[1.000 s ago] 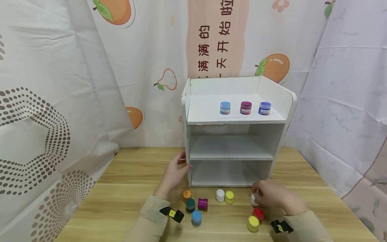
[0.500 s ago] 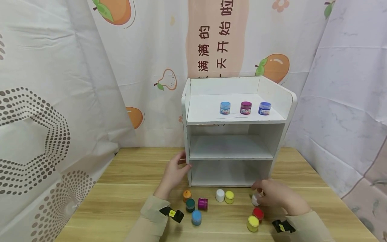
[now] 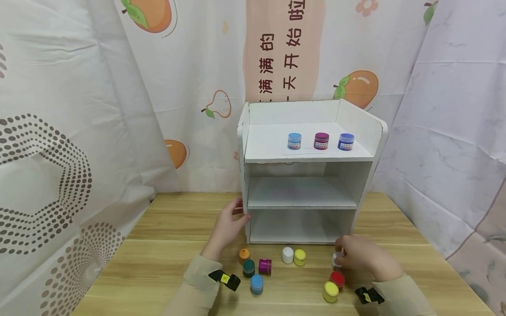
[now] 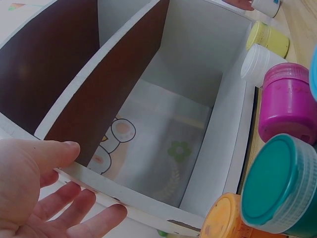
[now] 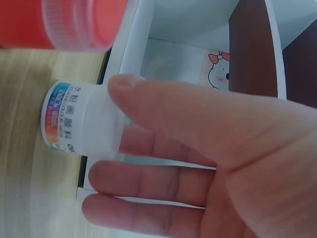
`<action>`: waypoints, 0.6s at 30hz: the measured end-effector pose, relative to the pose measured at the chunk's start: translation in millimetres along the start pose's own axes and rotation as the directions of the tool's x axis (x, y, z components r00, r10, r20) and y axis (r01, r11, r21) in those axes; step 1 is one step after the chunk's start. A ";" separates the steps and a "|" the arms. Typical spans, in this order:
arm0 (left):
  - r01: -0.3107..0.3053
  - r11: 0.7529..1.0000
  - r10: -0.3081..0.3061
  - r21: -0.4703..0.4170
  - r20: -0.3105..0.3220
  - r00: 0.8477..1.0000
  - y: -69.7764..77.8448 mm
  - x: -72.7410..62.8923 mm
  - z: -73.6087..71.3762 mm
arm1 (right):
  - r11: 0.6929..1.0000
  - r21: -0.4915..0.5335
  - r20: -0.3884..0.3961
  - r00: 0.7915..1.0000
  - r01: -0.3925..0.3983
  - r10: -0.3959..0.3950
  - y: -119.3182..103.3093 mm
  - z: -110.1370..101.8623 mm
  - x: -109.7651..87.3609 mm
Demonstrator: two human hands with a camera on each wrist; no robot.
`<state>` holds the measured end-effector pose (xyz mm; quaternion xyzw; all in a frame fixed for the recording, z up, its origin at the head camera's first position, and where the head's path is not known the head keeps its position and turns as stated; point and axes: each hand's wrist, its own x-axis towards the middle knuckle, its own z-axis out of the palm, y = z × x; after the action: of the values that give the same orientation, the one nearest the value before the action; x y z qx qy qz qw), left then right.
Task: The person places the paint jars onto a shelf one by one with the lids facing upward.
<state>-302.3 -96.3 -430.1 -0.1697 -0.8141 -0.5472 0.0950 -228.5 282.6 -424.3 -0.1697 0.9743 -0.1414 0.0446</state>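
Note:
My right hand [image 3: 361,254] pinches a white paint jar [image 5: 81,119] between thumb and index finger, in front of the shelf's lower right corner. The jar lies sideways in the right wrist view, its printed label facing the camera; the other fingers extend beside it. At the left side of the white shelf unit [image 3: 310,159], my left hand [image 3: 227,226] rests with the thumb at the panel's front edge and relaxed fingers along the outside. Near the right hand stand a red jar [image 3: 337,279] and a yellow jar [image 3: 330,292].
Along the shelf's front lie an orange jar [image 3: 244,255], a dark green jar [image 3: 249,268], a purple jar [image 3: 265,266] on its side, a blue jar [image 3: 257,284], another white jar [image 3: 287,255] and another yellow jar [image 3: 300,257]. Three jars, including a magenta one [image 3: 321,141], stand on the top shelf.
My right hand has shifted slightly to the right with the white paint jar, whose label has turned in the fingers. The left hand and the other jars have stayed put.

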 end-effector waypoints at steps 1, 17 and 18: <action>0.005 1.000 -0.005 0.000 0.001 1.000 0.4 0.0 0.1 | 1.000 -0.003 -0.002 1.000 -0.009 0.009 0.1 0.2 -0.1; -0.015 1.000 0.015 -0.020 0.004 1.000 0.7 0.3 0.4 | 0.996 0.008 -0.016 0.996 0.090 -0.090 0.9 -8.9 -3.0; -0.014 1.000 0.014 -0.022 0.005 1.000 0.6 0.3 0.4 | 0.996 0.016 -0.008 0.996 0.091 -0.091 1.4 -8.9 -2.8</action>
<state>-302.3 -95.7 -429.7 -0.1777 -0.8071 -0.5550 0.0950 -227.5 287.1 -416.0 -0.2131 0.9645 -0.1518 0.0358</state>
